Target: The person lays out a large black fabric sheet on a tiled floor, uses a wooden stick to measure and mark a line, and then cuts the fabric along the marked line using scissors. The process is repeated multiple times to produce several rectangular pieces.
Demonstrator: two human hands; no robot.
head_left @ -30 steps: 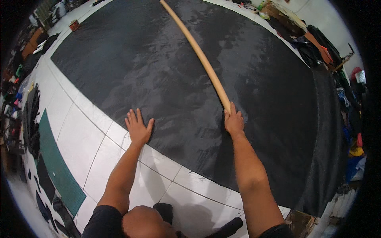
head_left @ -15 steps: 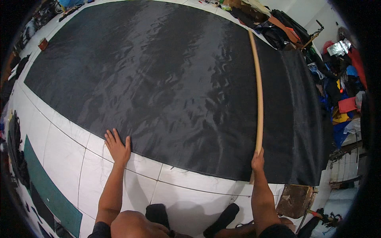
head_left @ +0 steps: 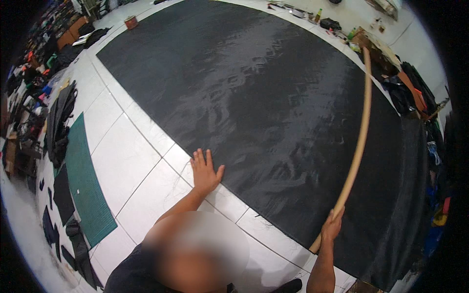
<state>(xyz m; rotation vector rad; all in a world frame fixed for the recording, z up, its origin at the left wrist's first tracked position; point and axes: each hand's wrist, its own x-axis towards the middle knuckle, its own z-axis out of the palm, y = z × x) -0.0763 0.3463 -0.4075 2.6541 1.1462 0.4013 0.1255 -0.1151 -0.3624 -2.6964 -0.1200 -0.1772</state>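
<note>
A large sheet of black fabric (head_left: pixel 234 93) with a slight sheen and shallow wrinkles lies spread over the white tiled floor. My left hand (head_left: pixel 206 173) rests flat on its near edge, fingers spread, holding nothing. Toward the right, my right hand (head_left: pixel 333 224) is closed round the near part of a long light-brown wooden stick (head_left: pixel 360 141). The stick runs across the sheet from its near edge to its far edge. Its near end sticks out a little past my right hand.
A green cutting mat (head_left: pixel 88 178) lies on the tiles at left, with black fabric scraps (head_left: pixel 62 127) beside it. Cluttered piles (head_left: pixel 36 68) line the far left. A small reddish-brown block (head_left: pixel 130 22) sits by the sheet's far left corner. Bottles (head_left: pixel 318 15) stand along the wall.
The view has turned, so the sheet now slants down to the right and more of the left side shows. My left hand stays flat at the edge; my right hand still grips the stick.
</note>
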